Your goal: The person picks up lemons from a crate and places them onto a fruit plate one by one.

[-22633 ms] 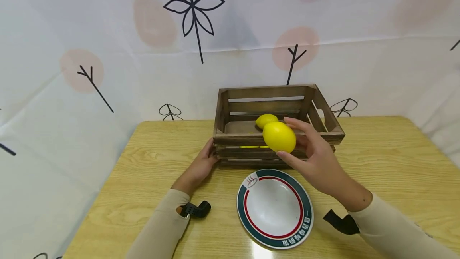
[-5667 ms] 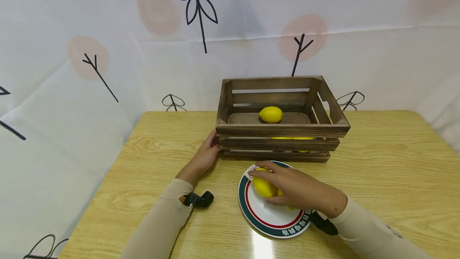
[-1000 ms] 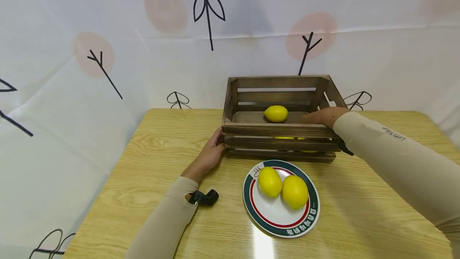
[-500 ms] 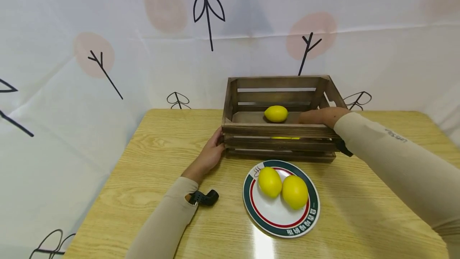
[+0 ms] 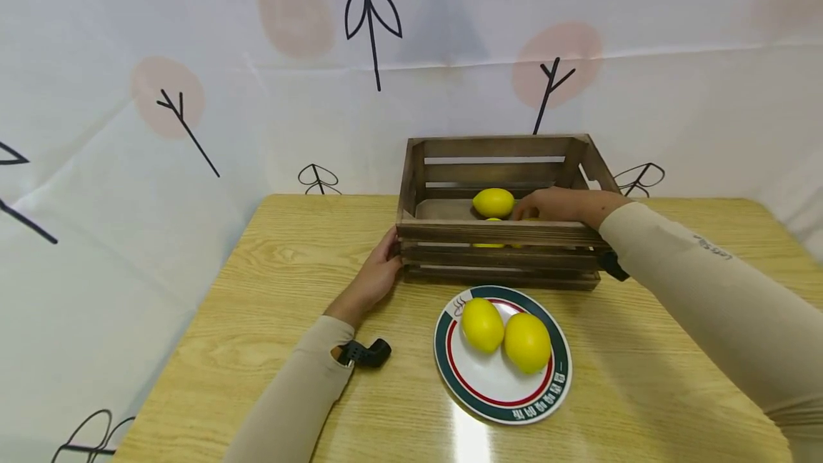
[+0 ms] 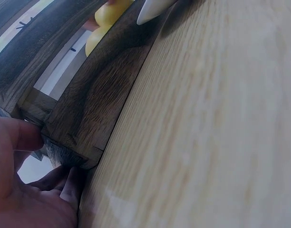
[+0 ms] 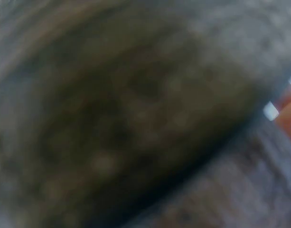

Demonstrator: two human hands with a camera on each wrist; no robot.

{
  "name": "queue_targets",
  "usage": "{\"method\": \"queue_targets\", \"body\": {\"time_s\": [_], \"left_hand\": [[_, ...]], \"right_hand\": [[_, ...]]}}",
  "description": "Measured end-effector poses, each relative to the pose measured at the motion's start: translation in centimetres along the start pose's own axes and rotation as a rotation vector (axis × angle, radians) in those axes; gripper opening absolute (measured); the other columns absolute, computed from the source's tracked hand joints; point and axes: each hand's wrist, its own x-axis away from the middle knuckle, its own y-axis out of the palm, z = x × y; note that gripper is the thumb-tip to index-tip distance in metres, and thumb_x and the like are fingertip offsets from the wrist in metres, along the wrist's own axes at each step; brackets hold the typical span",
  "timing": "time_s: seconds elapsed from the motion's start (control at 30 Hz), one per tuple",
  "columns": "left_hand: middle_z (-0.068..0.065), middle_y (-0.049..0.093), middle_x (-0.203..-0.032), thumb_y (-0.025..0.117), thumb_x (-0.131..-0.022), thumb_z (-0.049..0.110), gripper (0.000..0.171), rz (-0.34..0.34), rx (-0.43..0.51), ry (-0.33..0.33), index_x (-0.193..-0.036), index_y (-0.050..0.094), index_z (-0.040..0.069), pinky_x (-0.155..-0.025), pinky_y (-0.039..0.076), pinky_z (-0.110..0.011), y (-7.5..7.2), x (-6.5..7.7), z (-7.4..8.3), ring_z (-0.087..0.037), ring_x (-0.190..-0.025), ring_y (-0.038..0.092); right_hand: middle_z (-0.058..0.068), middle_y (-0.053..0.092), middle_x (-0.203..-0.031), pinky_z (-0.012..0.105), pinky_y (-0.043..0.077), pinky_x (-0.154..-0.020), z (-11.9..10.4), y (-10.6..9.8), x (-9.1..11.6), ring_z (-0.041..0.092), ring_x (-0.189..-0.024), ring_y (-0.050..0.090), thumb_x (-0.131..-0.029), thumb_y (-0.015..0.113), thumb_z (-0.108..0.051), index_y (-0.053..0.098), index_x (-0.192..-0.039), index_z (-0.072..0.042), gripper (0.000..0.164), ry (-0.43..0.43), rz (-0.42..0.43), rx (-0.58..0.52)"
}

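At the back of the table stands a slatted wooden crate point(image 5: 501, 233). My left hand point(image 5: 375, 274) grips its near left corner; in the left wrist view the thumb and fingers of the left hand point(image 6: 26, 180) lie on either side of the corner. Inside the crate, my right hand point(image 5: 562, 204) curls over a lemon point(image 5: 531, 219), mostly hidden by the hand and front slat. Another lemon point(image 5: 494, 203) lies farther back, and one more point(image 5: 490, 244) shows through the front gap. Dark blurred wood fills most of the right wrist view, with a bit of finger at its right edge.
In front of the crate is a round plate point(image 5: 472, 384) with a green rim and red ring. Two lemons, one at left point(image 5: 483, 325) and one at right point(image 5: 527, 343), rest on it. A patterned white cloth point(image 5: 212, 34) hangs behind the wooden table point(image 5: 257, 291).
Within the crate my right hand has shifted left and risen slightly, and lemons behind the front slats have moved left. The left hand, the crate and the plate's two lemons stay put over the last second.
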Motion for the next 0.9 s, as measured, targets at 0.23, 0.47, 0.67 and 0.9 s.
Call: {"method": "queue_targets", "body": {"time_s": [0.23, 0.47, 0.67, 0.9], "left_hand": [[-0.014, 0.033, -0.160, 0.037, -0.103, 0.003, 0.066, 0.005, -0.015, -0.005, -0.162, 0.015, 0.021, -0.121, 0.029, -0.049, 0.04, 0.00, 0.12, -0.030, -0.149, 0.031], [-0.014, 0.031, -0.162, 0.036, -0.102, 0.002, 0.067, -0.001, -0.008, 0.001, -0.162, 0.014, 0.020, -0.121, 0.028, -0.050, 0.01, 0.01, 0.11, -0.030, -0.151, 0.029], [-0.014, 0.028, -0.163, 0.036, -0.103, 0.003, 0.066, -0.005, -0.022, -0.016, -0.163, 0.011, 0.019, -0.122, 0.027, -0.049, -0.12, 0.19, 0.15, -0.030, -0.152, 0.027], [-0.015, 0.027, -0.163, 0.035, -0.102, 0.001, 0.067, -0.011, -0.011, -0.012, -0.163, 0.011, 0.017, -0.122, 0.027, -0.050, -0.16, 0.25, 0.14, -0.031, -0.152, 0.026]], "right_hand": [[0.021, 0.070, -0.114, 0.055, 0.050, -0.095, -0.49, -0.06, 0.32, 0.035, -0.106, 0.065, -0.094, 0.065, -0.008, 0.064, -0.125, -0.001, 0.031, 0.007, 0.100, 0.064], [0.020, 0.071, -0.114, 0.054, 0.051, -0.095, -0.50, 0.10, 0.24, 0.034, -0.104, 0.065, -0.092, 0.069, -0.011, 0.065, -0.125, -0.003, 0.034, 0.013, 0.136, 0.087], [0.018, 0.070, -0.114, 0.053, 0.051, -0.096, -0.57, 0.14, 0.01, 0.031, -0.100, 0.064, -0.090, 0.072, -0.012, 0.065, -0.126, -0.005, 0.038, 0.034, 0.153, 0.085], [0.021, 0.068, -0.119, 0.058, 0.048, -0.099, -0.67, 0.16, -0.01, 0.037, -0.107, 0.062, -0.089, 0.075, -0.017, 0.066, -0.125, -0.006, 0.039, 0.010, 0.210, 0.084]]}}
